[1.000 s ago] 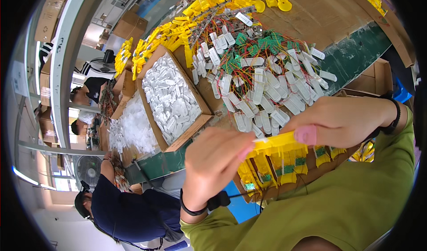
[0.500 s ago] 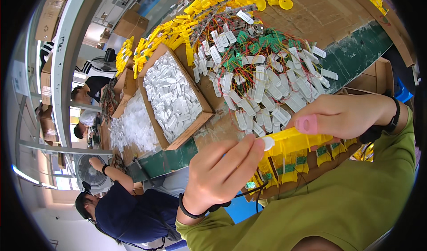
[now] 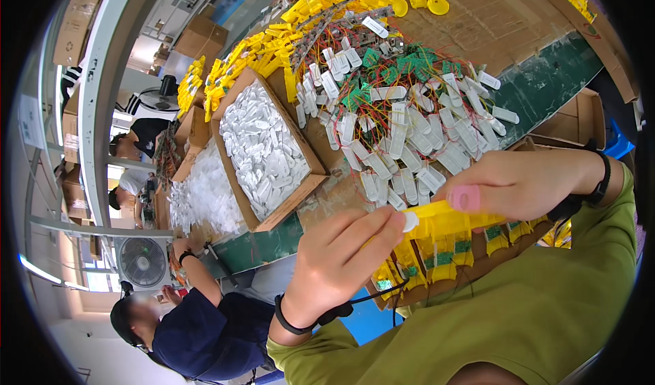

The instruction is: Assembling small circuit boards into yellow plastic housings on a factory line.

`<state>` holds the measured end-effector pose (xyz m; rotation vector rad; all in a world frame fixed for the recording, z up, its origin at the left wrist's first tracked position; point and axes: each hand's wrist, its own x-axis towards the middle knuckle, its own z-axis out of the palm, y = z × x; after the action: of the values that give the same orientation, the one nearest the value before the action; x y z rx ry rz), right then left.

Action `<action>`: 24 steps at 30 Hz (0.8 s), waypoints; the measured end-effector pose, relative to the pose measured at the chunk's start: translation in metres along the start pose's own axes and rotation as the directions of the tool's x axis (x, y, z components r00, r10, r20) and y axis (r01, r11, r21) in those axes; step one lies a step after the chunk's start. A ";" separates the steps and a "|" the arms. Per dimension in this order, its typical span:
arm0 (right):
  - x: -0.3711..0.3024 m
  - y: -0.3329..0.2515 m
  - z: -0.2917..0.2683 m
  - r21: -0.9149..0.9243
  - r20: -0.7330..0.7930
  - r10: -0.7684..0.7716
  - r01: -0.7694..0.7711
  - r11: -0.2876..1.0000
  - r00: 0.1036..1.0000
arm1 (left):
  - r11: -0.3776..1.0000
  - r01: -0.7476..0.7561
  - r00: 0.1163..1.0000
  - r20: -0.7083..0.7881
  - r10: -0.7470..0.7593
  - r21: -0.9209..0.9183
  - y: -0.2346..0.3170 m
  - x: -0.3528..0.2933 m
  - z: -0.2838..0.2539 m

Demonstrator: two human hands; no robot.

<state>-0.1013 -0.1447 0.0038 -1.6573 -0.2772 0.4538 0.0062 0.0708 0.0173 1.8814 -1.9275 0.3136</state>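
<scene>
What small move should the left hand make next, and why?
Probably a gentle push on the white piece: the left hand pinches it at the end of the yellow part, which the right hand grips; whether it sits flush is unclear.

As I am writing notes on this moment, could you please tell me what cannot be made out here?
Head view: part of the small white piece, hidden by the left hand.
Head view: part of the yellow casing, covered by the right hand.
Head view: upper ends of some yellow parts with green boards, behind the held casing.
Head view: what the red thing near the co-worker is; too small.
</scene>
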 end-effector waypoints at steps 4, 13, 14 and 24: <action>-0.003 -0.008 0.008 -0.234 0.037 0.025 -0.015 0.972 0.999 | 0.920 0.243 0.955 0.240 -0.172 -0.307 -0.004 0.006 -0.003; 0.027 0.009 -0.052 -0.406 -0.169 -0.011 -0.060 0.912 0.986 | 0.802 0.439 0.872 0.408 -0.271 -0.406 -0.025 -0.017 0.030; 0.038 0.012 -0.069 -0.407 -0.312 -0.023 -0.112 0.906 0.950 | 0.800 0.438 0.871 0.412 -0.266 -0.410 -0.030 -0.022 0.034; 0.085 0.074 -0.130 -0.833 -0.422 -0.429 -0.154 0.532 0.799 | 0.155 0.425 0.729 0.235 -0.643 -0.892 -0.025 -0.053 0.056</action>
<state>0.0264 -0.2341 -0.0689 -2.6192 -0.1611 -0.4693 0.0229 0.0920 -0.0591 1.4352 -0.7378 -0.6867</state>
